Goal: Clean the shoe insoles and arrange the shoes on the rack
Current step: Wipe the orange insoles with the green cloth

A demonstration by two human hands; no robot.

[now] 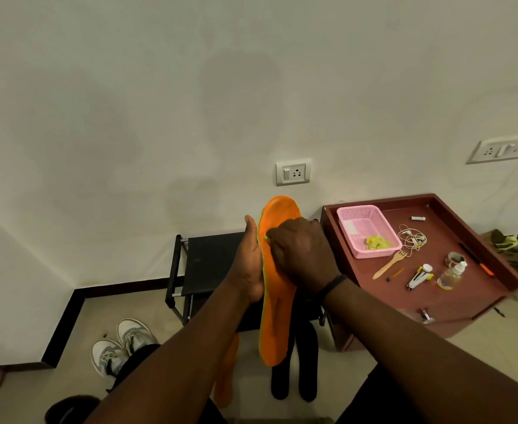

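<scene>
My left hand point(250, 261) holds an orange insole point(277, 301) upright in front of me, palm along its left edge and thumb pointing up. My right hand point(300, 252) presses a small yellow-green cloth, mostly hidden under the fingers, against the insole's upper face. A second orange insole point(227, 374) lies on the floor below, and two black insoles point(306, 362) lie beside it. A pair of white and grey sneakers point(120, 344) stands on the floor at the left. The low black shoe rack point(202, 261) stands against the wall behind my hands.
A dark red cabinet top point(453, 289) at the right carries a pink basket point(367, 231) with a yellow cloth, a wooden fork point(390, 264), a clear bottle point(452, 273), a cable and small items. Wall sockets point(293, 172) sit above the rack.
</scene>
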